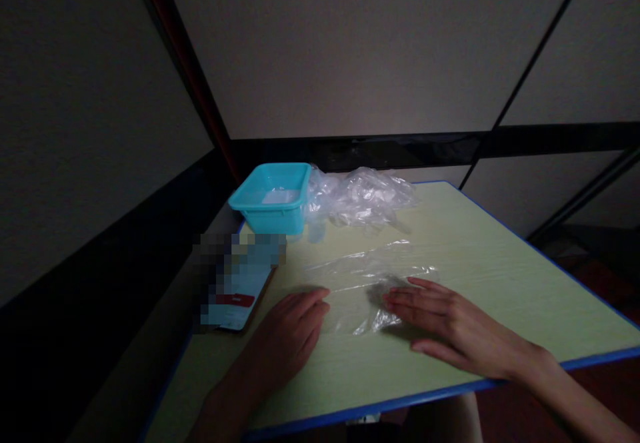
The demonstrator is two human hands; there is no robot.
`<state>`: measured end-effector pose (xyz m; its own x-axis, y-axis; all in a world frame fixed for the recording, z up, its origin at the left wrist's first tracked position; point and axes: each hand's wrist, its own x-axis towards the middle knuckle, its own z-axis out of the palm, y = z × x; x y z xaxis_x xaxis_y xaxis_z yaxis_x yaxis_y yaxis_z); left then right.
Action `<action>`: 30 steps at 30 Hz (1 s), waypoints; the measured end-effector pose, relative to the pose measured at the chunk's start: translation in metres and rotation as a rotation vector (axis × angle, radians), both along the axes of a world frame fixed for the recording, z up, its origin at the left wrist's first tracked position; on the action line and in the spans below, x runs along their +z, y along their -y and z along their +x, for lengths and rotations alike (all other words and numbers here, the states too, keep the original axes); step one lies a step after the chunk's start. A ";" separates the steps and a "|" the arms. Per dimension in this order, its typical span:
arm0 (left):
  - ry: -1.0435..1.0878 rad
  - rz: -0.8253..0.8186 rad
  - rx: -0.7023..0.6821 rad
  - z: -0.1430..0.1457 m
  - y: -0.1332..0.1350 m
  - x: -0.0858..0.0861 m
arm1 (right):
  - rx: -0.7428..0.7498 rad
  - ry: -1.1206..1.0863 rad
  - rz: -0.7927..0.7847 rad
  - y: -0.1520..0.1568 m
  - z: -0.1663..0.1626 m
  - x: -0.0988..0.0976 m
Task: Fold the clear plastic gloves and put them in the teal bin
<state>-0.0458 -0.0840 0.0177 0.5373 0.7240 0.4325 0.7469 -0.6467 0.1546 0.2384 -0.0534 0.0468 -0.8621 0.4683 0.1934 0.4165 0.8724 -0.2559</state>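
Note:
A clear plastic bag lies flattened and a little wrinkled on the pale yellow-green table. My left hand rests palm down at the bag's left edge, fingers loosely extended and nothing visible in its grasp. Over the right part of the bag, my right hand is stretched out flat, its fingertips on or just above the film and its thumb apart. Whether the fingertips press on the plastic cannot be made out.
A turquoise basin with something whitish inside stands at the back left. Beside it is a heap of crumpled clear plastic bags. A phone, partly blurred out, lies left of my left hand. Blue edging borders the table; wall panels rise behind.

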 end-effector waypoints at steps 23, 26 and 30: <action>-0.066 -0.220 -0.069 0.089 0.025 -0.001 | -0.120 0.111 0.042 -0.012 0.004 -0.037; -0.089 -0.300 -0.041 0.093 0.022 -0.006 | -0.126 0.134 0.049 -0.012 0.003 -0.039; -0.123 -0.358 -0.010 0.090 0.021 -0.010 | -0.141 0.154 0.061 -0.012 0.003 -0.040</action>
<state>0.0445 -0.1050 0.0080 0.5774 0.8120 0.0848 0.7679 -0.5754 0.2814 0.2415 -0.0412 0.0067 -0.8106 0.5776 0.0958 0.5654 0.8148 -0.1283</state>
